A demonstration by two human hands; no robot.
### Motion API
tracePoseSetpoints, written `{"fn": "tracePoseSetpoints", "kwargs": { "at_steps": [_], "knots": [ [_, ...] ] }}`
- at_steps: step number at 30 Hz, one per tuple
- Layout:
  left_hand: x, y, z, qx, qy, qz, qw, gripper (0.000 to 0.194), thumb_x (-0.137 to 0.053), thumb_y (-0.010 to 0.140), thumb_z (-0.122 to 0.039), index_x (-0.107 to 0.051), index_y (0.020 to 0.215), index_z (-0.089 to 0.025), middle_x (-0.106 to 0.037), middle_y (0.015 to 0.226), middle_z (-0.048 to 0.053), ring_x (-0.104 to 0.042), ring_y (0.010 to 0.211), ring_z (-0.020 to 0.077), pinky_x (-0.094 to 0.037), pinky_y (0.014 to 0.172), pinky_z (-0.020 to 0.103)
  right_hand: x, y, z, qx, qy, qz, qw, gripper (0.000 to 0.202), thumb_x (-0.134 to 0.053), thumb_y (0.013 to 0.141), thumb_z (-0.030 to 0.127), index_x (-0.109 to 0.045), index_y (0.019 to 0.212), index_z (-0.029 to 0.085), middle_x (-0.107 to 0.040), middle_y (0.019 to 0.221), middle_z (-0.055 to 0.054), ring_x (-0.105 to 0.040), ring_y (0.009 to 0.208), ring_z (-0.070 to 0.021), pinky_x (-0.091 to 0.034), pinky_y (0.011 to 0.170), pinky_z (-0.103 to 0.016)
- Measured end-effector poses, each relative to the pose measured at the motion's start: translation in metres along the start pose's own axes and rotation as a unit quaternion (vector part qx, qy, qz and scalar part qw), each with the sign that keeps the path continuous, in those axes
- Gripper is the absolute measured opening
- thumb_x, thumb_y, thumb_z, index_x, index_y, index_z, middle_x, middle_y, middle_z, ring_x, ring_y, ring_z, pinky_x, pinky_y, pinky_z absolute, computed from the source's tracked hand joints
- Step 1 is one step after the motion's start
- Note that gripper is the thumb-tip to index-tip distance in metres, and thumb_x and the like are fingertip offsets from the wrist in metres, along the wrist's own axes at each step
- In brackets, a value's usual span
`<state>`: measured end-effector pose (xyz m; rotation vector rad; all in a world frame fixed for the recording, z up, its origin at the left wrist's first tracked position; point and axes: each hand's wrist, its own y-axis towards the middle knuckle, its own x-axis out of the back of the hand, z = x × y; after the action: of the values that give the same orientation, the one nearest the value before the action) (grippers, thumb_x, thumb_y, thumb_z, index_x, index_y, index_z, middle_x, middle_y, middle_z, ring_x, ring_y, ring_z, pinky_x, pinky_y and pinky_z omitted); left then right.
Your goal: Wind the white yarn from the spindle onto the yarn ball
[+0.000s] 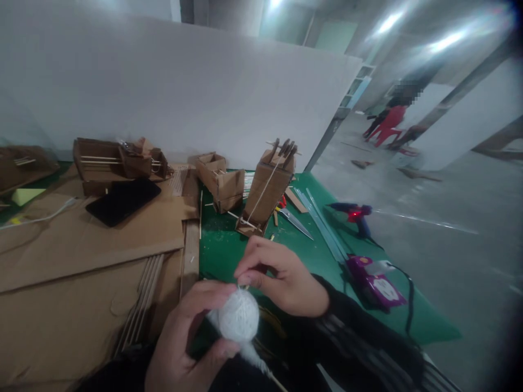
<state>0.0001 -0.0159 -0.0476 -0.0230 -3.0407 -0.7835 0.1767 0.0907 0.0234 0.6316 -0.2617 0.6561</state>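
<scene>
My left hand [183, 337] curls around a ball of white string [240, 316], thumb below it and fingers above. Pinched at the top of the ball, thumb and fingertips of my right hand [288, 275] meet on something too small to make out. Fuzzy white strands and a thin stick [278, 381] show below the ball. Beyond my hands stands a tall cardboard model [265, 190] with a string running down its front and thin sticks through it. Scissors [297, 224] with a red and yellow handle lie to its right.
Smaller cardboard boxes [229, 188] stand left of the model on the green table [220, 256]. At left, a black phone [125, 201] rests on cardboard sheets [155, 234]. Right are clear glue sticks [327, 228], a glue gun [357, 215] with a red light, and a purple box [378, 286].
</scene>
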Motion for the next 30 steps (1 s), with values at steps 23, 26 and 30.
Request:
{"fn": "tracePoseSetpoints", "kwargs": {
  "at_steps": [23,26,30],
  "knots": [
    [-0.001,0.01,-0.004,0.048,0.017,-0.054,0.997,0.035,-0.059,0.086,-0.005,-0.057,0.112,-0.029,-0.057,0.126,0.004,-0.054,0.121,0.0138,-0.046,0.098,0.018,-0.012,-0.028,0.041,0.037,-0.1,0.04,0.993,0.015,-0.05,0.079,0.004,-0.059,0.081,0.016,-0.055,0.073,-0.003,-0.048,0.069,-0.014,-0.038,0.062,-0.025],
    [-0.004,0.009,-0.005,0.101,-0.065,-0.044,0.992,0.027,-0.066,0.084,-0.013,-0.063,0.107,-0.028,-0.061,0.122,0.005,-0.059,0.115,0.0174,-0.049,0.093,0.02,-0.001,-0.018,0.041,0.058,-0.112,0.077,0.989,0.014,-0.053,0.087,0.005,-0.063,0.085,0.013,-0.058,0.078,-0.006,-0.05,0.074,-0.0147,-0.042,0.065,-0.025],
    [-0.01,0.009,-0.01,0.163,-0.176,-0.045,0.97,0.02,-0.074,0.079,-0.028,-0.07,0.098,-0.025,-0.066,0.109,0.007,-0.067,0.094,0.0194,-0.054,0.08,0.023,0.005,-0.005,0.029,0.07,-0.067,0.073,0.993,0.015,-0.057,0.095,0.018,-0.069,0.089,0.012,-0.06,0.08,-0.007,-0.053,0.075,-0.0139,-0.045,0.065,-0.023]
  ]
}}
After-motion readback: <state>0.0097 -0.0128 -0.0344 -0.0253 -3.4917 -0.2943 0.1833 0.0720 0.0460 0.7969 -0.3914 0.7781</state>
